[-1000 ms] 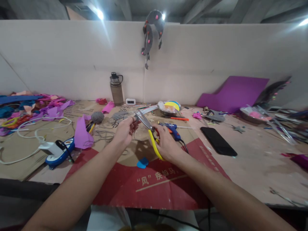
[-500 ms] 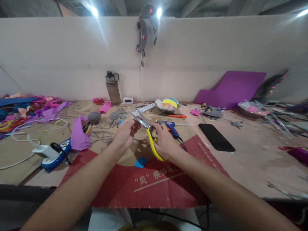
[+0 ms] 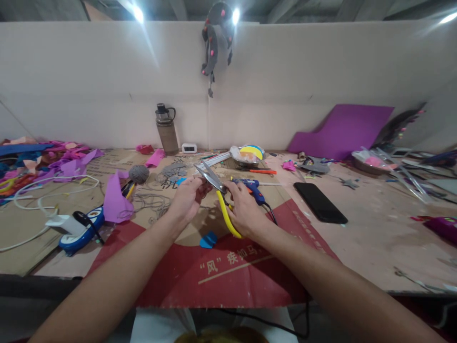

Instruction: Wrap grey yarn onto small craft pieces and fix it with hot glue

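My right hand [image 3: 246,209] is wrapped round the yellow handles of a pair of scissors [image 3: 215,181]. Their metal blades point up and left, slightly apart. My left hand [image 3: 187,197] is closed in a pinch beside the blades; whatever lies between its fingertips is hidden. A bit of blue [image 3: 181,181] shows at the back of that hand, and I cannot tell whether it is held or lies on the table. Below both hands, a small blue scrap [image 3: 208,240] rests on the red and brown cardboard [image 3: 171,281]. Behind my right hand lies a blue glue gun [image 3: 254,190].
A black phone [image 3: 320,203] lies to the right. Grey yarn [image 3: 138,174], a purple felt piece [image 3: 117,200] and a blue power strip [image 3: 82,234] with cables are at the left. A bottle [image 3: 166,133] and a bowl [image 3: 246,162] stand towards the white wall.
The view has tipped and shifted very slightly. My hands and the scissors keep nearly the same pose.
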